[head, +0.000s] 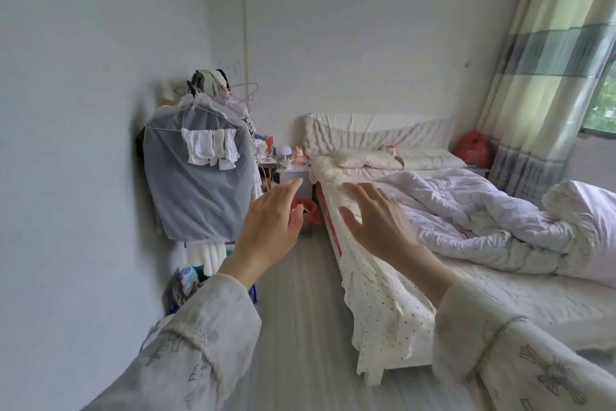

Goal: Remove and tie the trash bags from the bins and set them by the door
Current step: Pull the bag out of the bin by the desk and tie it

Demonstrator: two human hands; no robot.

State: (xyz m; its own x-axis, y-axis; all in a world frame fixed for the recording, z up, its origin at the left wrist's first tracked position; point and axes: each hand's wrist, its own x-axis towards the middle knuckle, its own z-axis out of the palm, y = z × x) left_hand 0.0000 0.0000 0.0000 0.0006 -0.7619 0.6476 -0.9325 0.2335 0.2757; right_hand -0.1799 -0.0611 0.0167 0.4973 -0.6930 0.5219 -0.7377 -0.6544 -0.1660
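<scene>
Head view: left hand (270,230) and right hand (376,220) open, empty; bin (308,210) (red-lined) beyond them; gather its bag rim evenly.

Small bin (308,215) with red bag, on floor beside bed, partly hidden

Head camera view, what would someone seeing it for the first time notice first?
Two open, empty hands reach forward mid-frame, the left hand and the right hand. Between them, on the floor by the bed, stands a small bin with a red bag, partly hidden. A covered clothes rack stands at the left wall, and a checked curtain hangs at right.
</scene>
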